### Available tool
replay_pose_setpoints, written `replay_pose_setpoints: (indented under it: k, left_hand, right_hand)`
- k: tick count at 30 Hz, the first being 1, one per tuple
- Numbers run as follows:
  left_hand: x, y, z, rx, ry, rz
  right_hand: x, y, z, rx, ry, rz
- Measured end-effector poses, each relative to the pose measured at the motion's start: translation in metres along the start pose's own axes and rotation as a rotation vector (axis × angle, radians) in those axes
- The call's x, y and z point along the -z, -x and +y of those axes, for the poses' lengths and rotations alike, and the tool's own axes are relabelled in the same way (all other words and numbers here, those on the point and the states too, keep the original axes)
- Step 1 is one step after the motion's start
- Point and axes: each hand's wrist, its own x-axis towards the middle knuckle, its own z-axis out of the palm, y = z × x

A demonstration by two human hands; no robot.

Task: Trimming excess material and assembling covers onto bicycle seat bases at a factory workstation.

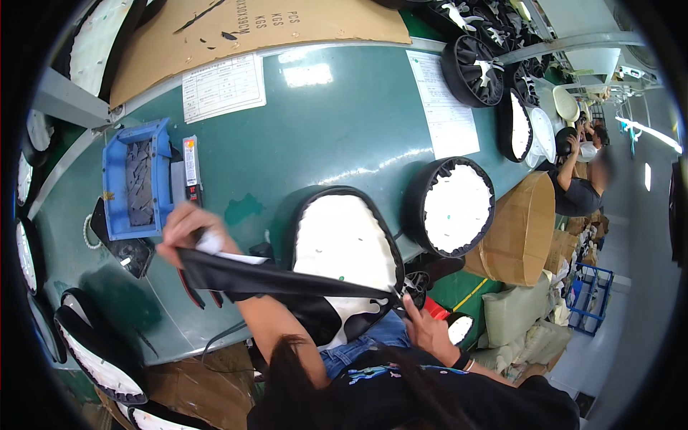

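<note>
While the left hand (192, 235), closed, holds black fabric (287, 278) taut before the white-backed pad (342, 236), the right hand (424, 324) curls near the fabric's other end, grip unclear; trimming seems underway, probably calling next for steady tension.

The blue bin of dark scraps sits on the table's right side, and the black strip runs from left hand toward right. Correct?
Wrong side: the head view shows the blue bin of dark scraps on the left of the table. The black strip does run from left hand toward right hand.
</note>
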Motion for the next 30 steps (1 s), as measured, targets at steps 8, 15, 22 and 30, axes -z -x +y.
replay_pose_setpoints:
  k: [8, 15, 22, 30]
  left_hand:
    - [0.003, 0.049, 0.033, 0.553, -2.346, -0.397]
    - [-0.052, 0.123, 0.05, -0.051, -3.049, -0.32]
    - [0.001, 0.137, -0.068, -0.09, -2.544, -0.408]
    - [0.043, 0.127, -0.059, 0.072, -2.626, -0.85]
  right_hand:
    - [0.01, -0.073, 0.004, 0.009, -0.733, 0.207]
    - [0.086, -0.208, -0.025, 0.862, -0.483, 0.064]
    - [0.063, -0.206, -0.055, 0.883, -0.585, 0.159]
    - [0.075, -0.12, 0.03, 0.553, -0.379, 0.357]
